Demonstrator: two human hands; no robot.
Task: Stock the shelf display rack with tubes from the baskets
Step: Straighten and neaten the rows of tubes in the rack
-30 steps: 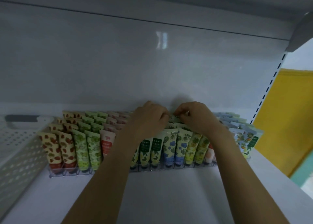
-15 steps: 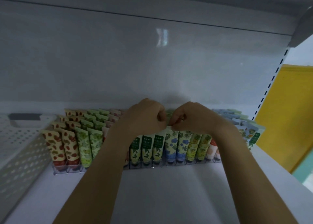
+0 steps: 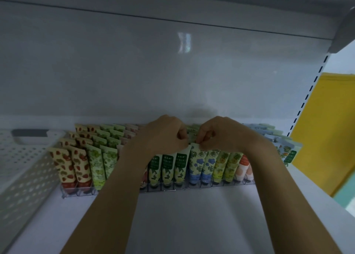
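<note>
A clear display rack (image 3: 172,189) stands at the back of the white shelf, filled with rows of upright patterned tubes. My right hand (image 3: 222,134) pinches the top edge of a blue-flower tube (image 3: 197,161) in the front row. Just to its left, my left hand (image 3: 163,136) is curled with its fingers closed against the top of a green-label tube (image 3: 180,165). That tube's top edge is hidden under the hand, so a grip cannot be made out. Both forearms reach in from below and cover part of the rack.
A white perforated basket (image 3: 23,169) sits on the shelf at the left, touching the rack's end. The shelf floor (image 3: 182,219) lies in front of the rack. Another shelf hangs overhead. A yellow panel (image 3: 326,130) lies beyond the right upright.
Both hands came forward from the back rows to the front row and drew closer together. Their fingers closed at the tube tops.
</note>
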